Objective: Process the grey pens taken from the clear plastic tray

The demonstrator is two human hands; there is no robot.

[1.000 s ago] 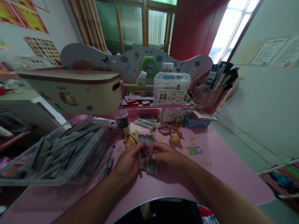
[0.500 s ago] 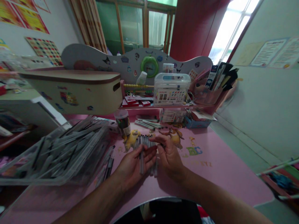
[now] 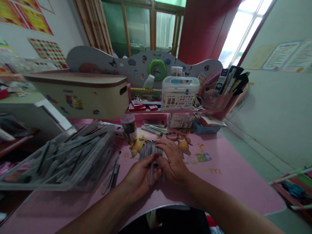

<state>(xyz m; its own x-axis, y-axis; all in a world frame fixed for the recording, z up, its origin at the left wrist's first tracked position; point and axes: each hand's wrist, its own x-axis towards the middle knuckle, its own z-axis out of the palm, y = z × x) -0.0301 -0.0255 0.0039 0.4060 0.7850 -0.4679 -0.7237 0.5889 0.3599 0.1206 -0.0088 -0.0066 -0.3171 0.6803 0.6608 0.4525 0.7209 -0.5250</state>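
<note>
Several slim grey pens (image 3: 147, 149) with dark tips lie side by side on the pink desk, partly covered by my hands. My left hand (image 3: 140, 172) is closed around some of them, its thumb across the top, and one pen (image 3: 151, 174) sticks out below the thumb towards me. From the right, my right hand (image 3: 174, 162) curls over the pens' right side, its fingers at their far ends and its thumb close to the left fingertips. What lies under the right palm is hidden.
A clear plastic bin (image 3: 70, 187) full of pens stands on the left, with loose pens (image 3: 114, 177) beside it. Behind are a pen tub (image 3: 129, 126), a pen pile (image 3: 154, 128), a blue box (image 3: 206, 128) and a shelf carrying a clear case (image 3: 180, 94).
My left hand has turned from palm up with open fingers to closed over the pens, thumb on top. My right hand has flattened and spread over their right side.
</note>
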